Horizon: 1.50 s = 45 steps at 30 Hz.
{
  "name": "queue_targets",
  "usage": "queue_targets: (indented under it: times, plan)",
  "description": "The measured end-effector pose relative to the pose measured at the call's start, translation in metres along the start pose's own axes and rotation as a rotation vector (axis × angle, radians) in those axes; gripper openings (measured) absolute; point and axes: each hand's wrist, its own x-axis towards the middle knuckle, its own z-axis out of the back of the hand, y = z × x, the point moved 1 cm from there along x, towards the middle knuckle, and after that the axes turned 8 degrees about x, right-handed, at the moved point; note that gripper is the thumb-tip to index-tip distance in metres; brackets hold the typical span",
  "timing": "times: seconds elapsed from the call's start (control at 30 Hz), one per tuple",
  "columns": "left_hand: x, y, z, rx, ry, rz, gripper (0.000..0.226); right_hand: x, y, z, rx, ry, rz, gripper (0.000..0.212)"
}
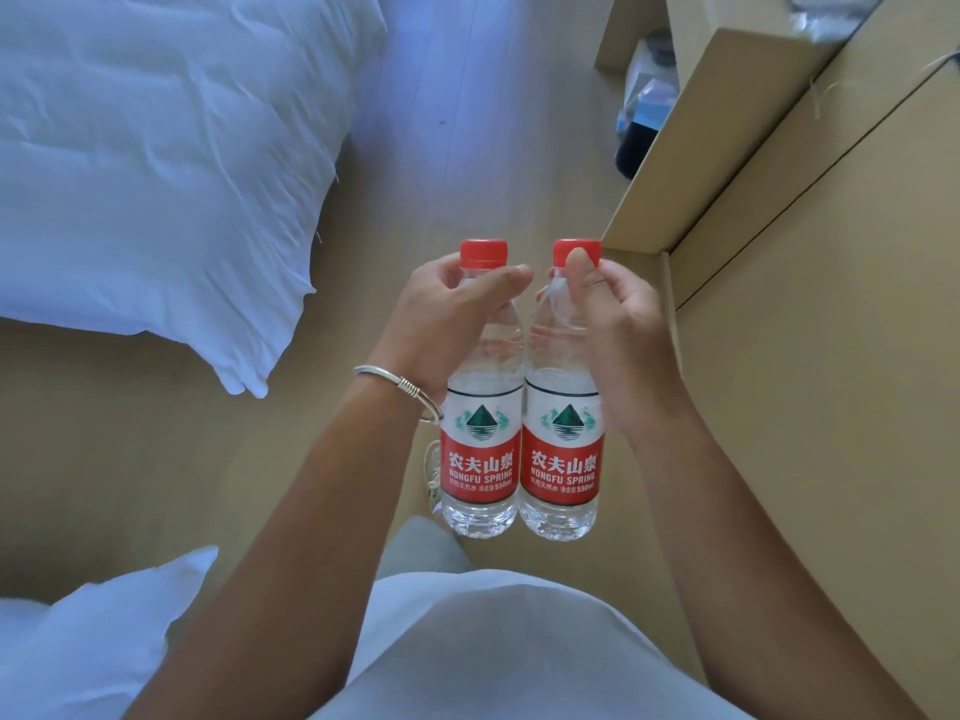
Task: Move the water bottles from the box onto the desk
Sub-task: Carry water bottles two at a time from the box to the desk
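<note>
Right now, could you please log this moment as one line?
left hand: holds left bottle | right hand: holds right bottle | both upright, side by side

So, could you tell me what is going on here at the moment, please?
A person stands holding two water bottles side by side, both upright in mid-air over the floor. The left hand grips the left bottle near its neck, and the right hand grips the right bottle the same way. Wooden furniture stands at the right; neither bottle rests on anything yet.

White bedding (156, 163) beside wooden floor (467, 122)
</note>
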Motion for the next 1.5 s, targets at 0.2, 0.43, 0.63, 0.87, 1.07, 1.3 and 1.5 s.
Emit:
queue_targets:
  times: [0.2, 0.43, 0.63, 0.87, 1.07, 1.3, 1.5]
  plan:
    - [0.123, -0.035, 0.038, 0.003, 0.036, -0.043, 0.024, 0.112, 0.037, -0.038, -0.017, -0.018, -0.019, 0.032]
    - [0.22, -0.068, 0.074, -0.025, 0.002, -0.08, 0.023, 0.21, 0.071, -0.075, -0.016, -0.01, 0.028, 0.03]
    - [0.287, -0.08, 0.097, -0.013, -0.06, -0.057, 0.022, 0.282, 0.086, -0.097, 0.007, 0.052, 0.02, 0.025]
    - [0.396, -0.101, 0.111, 0.004, -0.12, -0.018, 0.02, 0.405, 0.099, -0.115, 0.069, 0.143, -0.018, 0.025]
    - [0.513, -0.147, 0.105, 0.034, -0.184, -0.009, 0.022, 0.535, 0.13, -0.112, 0.072, 0.164, 0.012, 0.036]
    - [0.619, -0.186, 0.1, 0.01, -0.16, -0.005, 0.019, 0.645, 0.169, -0.102, 0.077, 0.187, 0.071, 0.025]
    - [0.692, -0.21, 0.102, 0.005, -0.117, -0.028, 0.018, 0.712, 0.191, -0.103, 0.069, 0.144, 0.077, 0.023]
